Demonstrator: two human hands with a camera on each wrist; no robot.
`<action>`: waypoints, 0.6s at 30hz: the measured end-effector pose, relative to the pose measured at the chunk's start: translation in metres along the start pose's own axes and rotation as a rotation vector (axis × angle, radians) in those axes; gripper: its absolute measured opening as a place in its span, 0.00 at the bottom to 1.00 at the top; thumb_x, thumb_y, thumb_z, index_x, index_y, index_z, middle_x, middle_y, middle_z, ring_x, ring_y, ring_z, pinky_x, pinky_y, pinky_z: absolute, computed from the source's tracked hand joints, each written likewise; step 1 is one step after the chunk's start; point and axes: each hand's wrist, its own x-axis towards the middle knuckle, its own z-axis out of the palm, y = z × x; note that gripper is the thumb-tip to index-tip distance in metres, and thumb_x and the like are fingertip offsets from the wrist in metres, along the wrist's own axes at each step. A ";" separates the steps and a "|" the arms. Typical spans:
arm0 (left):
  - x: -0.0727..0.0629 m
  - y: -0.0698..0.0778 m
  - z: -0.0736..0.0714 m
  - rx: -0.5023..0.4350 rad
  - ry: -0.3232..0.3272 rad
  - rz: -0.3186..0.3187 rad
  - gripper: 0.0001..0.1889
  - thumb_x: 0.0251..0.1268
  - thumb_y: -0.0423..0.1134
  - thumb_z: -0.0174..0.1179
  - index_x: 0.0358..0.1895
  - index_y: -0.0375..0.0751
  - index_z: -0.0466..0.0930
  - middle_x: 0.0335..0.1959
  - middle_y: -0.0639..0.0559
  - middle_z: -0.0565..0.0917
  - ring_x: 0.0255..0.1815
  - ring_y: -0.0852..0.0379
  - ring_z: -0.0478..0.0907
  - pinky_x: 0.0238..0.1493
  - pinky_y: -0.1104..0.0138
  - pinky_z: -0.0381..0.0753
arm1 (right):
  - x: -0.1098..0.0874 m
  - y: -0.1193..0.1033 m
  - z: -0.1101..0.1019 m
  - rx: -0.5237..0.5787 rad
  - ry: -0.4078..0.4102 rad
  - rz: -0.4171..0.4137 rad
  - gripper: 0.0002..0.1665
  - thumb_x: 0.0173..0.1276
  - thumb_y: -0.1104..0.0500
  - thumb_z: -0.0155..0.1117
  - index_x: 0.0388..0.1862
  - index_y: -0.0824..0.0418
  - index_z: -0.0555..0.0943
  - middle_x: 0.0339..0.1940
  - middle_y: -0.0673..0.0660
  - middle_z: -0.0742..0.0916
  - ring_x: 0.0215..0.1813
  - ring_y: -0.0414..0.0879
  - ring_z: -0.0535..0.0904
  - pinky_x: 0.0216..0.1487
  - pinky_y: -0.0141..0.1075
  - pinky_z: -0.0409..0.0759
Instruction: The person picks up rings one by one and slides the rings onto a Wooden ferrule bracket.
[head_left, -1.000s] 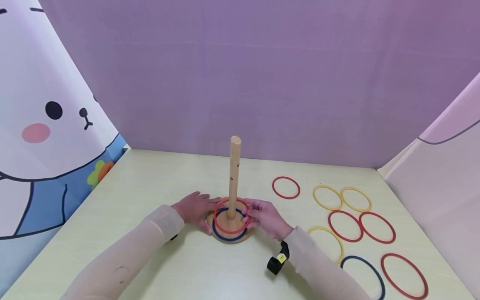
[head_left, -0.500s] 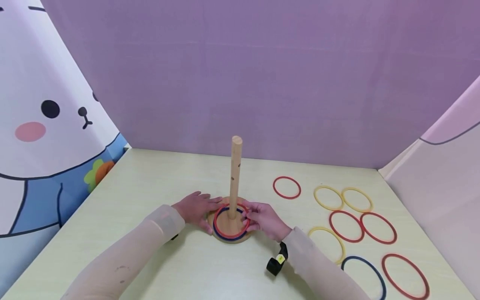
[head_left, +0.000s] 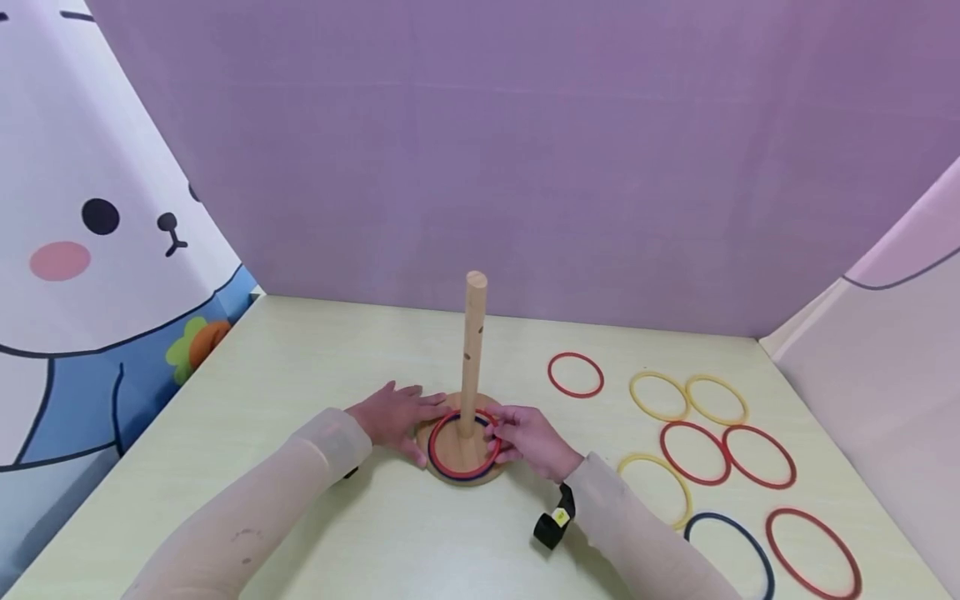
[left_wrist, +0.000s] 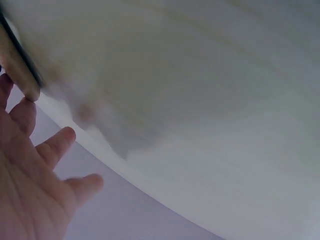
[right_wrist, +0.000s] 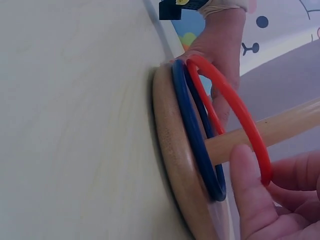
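Note:
A wooden post (head_left: 472, 350) rises from a round wooden base (right_wrist: 172, 130) in the middle of the table. Around the post's foot, a blue ring (right_wrist: 187, 115) lies on the base. My right hand (head_left: 534, 442) pinches a red ring (right_wrist: 235, 100) between thumb and fingers; the post passes through this ring. It is tilted, raised on the right hand's side and low on the far side, near the blue ring. My left hand (head_left: 392, 419) touches the left edge of the base with spread, fairly straight fingers. In the left wrist view, some fingertips meet the base's edge.
To the right on the table (head_left: 420, 550) lie several rings: a lone red ring (head_left: 550, 367) behind, yellow rings (head_left: 632, 398), more red rings (head_left: 663, 450) and a blue ring (head_left: 767, 558) near the front. A purple cloth wall (head_left: 480, 167) stands behind the table.
The red ring in my right hand has come down along the post, close to the blue ring on the base. My left hand stays at the base's edge.

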 end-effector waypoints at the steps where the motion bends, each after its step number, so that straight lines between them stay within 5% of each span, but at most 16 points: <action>1: 0.000 0.000 0.000 -0.022 -0.003 0.000 0.47 0.49 0.64 0.66 0.72 0.47 0.63 0.74 0.50 0.61 0.70 0.35 0.58 0.64 0.38 0.58 | 0.000 -0.001 0.000 -0.008 0.002 0.002 0.26 0.72 0.72 0.45 0.67 0.78 0.63 0.37 0.59 0.81 0.30 0.39 0.79 0.28 0.27 0.79; 7: 0.000 -0.001 0.000 -0.109 -0.010 0.014 0.47 0.49 0.60 0.69 0.72 0.44 0.62 0.74 0.47 0.59 0.74 0.34 0.48 0.63 0.43 0.65 | -0.002 -0.005 -0.001 -0.080 0.007 0.007 0.26 0.70 0.73 0.46 0.67 0.76 0.65 0.42 0.63 0.82 0.30 0.40 0.79 0.30 0.30 0.81; 12: -0.001 -0.001 -0.001 -0.006 0.027 0.040 0.47 0.48 0.63 0.67 0.71 0.44 0.64 0.73 0.46 0.63 0.73 0.35 0.52 0.66 0.45 0.61 | -0.002 -0.007 -0.002 -0.160 -0.002 -0.002 0.25 0.69 0.74 0.48 0.65 0.76 0.67 0.45 0.65 0.82 0.32 0.41 0.79 0.35 0.36 0.84; 18: -0.002 0.000 -0.001 0.057 0.029 0.043 0.47 0.48 0.66 0.65 0.71 0.45 0.64 0.72 0.46 0.63 0.71 0.35 0.57 0.68 0.44 0.57 | -0.001 -0.004 -0.004 -0.269 0.041 -0.039 0.23 0.67 0.73 0.51 0.61 0.77 0.72 0.38 0.63 0.85 0.27 0.42 0.80 0.28 0.37 0.83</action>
